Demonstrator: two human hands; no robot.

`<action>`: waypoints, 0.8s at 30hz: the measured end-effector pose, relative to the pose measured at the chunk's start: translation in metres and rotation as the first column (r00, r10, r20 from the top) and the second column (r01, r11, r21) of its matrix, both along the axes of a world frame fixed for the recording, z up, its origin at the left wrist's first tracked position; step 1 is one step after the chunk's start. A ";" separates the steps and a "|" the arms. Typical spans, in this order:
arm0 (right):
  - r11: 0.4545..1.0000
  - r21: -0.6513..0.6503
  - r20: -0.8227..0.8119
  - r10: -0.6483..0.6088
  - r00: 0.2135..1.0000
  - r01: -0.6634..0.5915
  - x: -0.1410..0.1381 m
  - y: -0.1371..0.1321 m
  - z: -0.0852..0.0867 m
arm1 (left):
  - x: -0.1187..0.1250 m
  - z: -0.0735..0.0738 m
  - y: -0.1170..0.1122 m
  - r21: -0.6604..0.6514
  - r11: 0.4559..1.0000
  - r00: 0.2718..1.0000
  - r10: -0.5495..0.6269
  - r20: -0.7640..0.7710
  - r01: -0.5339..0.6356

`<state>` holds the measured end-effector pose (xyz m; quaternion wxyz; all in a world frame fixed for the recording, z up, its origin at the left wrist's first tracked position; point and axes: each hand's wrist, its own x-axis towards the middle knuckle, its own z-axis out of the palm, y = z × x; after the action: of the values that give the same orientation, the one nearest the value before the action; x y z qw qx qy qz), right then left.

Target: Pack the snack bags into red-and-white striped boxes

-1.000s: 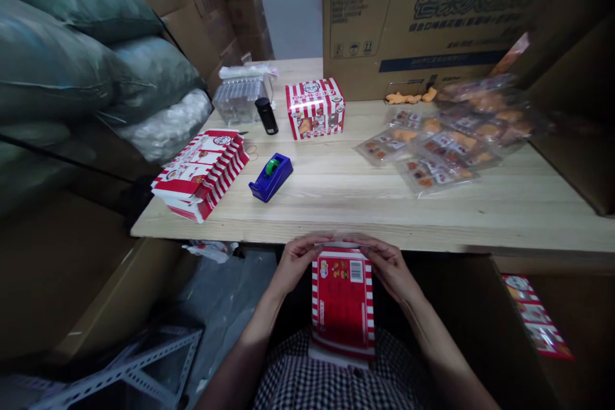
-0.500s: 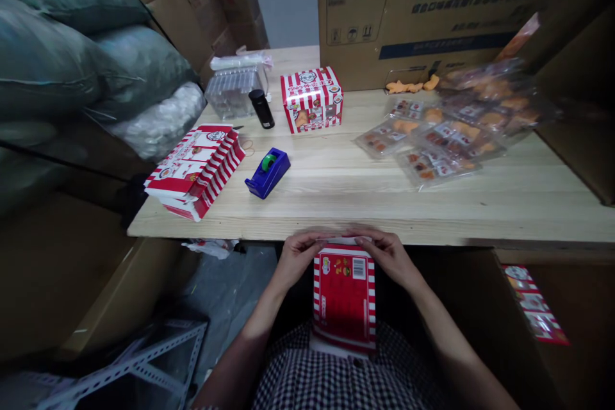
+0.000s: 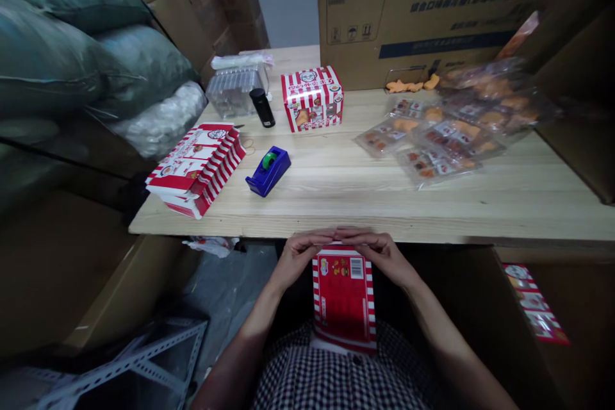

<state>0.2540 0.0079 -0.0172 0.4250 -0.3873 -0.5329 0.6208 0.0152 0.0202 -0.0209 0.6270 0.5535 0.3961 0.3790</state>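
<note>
A red carton (image 3: 343, 298) with red-and-white striped sides stands between my arms, against my checked shirt below the table's front edge. Its printed panel with a barcode faces up. My left hand (image 3: 300, 256) grips the carton's far edge at the left, and my right hand (image 3: 384, 256) grips the same edge at the right. The fingers of both hands meet over that edge, covering the end flap. Each thumb lies along the near side of the edge.
On the wooden table (image 3: 331, 205) are a blue tape dispenser (image 3: 269, 172), a stack of flat striped cartons (image 3: 196, 166), a made-up striped box (image 3: 313, 99), a black cylinder (image 3: 262, 109), clear plastic trays (image 3: 235, 90) and bagged toy packs (image 3: 437, 157). A big cardboard box (image 3: 413, 19) stands behind.
My fingers have drawn together over the carton's far edge, and the white flap that showed there has folded down out of sight. The things on the table have stayed put.
</note>
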 end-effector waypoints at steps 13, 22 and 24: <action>0.975 -0.192 0.075 0.132 0.988 -0.115 0.007 0.002 0.024 | -0.001 0.032 0.011 0.010 0.985 0.961 -0.165 -0.220 0.172; 0.982 -0.145 0.170 0.141 0.975 -0.117 0.004 0.013 0.023 | -0.004 0.039 0.024 -0.024 0.963 0.924 -0.263 -0.276 0.267; 0.983 -0.145 0.187 0.137 0.973 -0.111 0.006 0.012 0.022 | -0.003 0.045 0.019 0.061 0.952 0.907 -0.264 -0.327 0.299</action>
<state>0.2598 0.0195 0.0050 0.3037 -0.4402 -0.5526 0.6392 0.0118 0.0397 0.0244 0.5723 0.6919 0.3855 0.2123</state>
